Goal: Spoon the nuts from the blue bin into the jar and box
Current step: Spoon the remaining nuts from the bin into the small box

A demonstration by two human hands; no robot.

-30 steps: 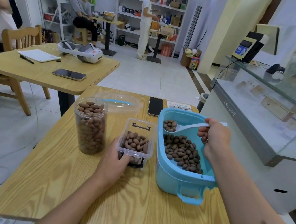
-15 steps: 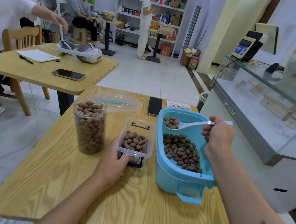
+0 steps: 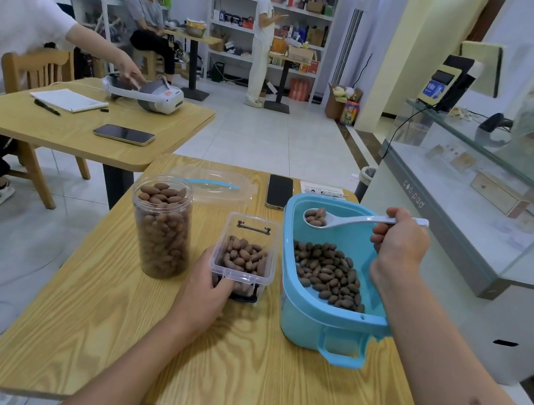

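over the far end of the blue bin (image 3: pixel 317 321), in the head view, the right hand (image 3: pixel 398 242) is gripping the handle end of a white spoon (image 3: pixel 353 219), fingers curled fully round it with no gap showing. ahead of that grip, the spoon's bowl is carrying what look like 2 or 3 nuts and is hanging roughly level above the bin's interior, apart from the pile. below and just nearer than the grip, the loose nuts (image 3: pixel 327 274) are lying across the bin floor, still plenty of them.

to the left of the spoon grip, the left hand (image 3: pixel 207 290) is holding the near left corner of the clear box (image 3: pixel 245 254), fingers wrapped against its wall and steadying it on the wooden table (image 3: pixel 121 336). the box is looking roughly half filled. further left of that hold, apart from the box, the jar (image 3: pixel 161 224) is standing upright and open, filled close to its rim.

judging from this, the step in hand is carrying a loaded spoonful away from the bin. since the jar is looking almost full and the left hand is bracing the box, the box seems the likelier target. the next move is calling for a level sweep leftward over the bin's rim, then a gentle tilt once the spoon's bowl is above the box opening, so nothing is rolling off onto the table.
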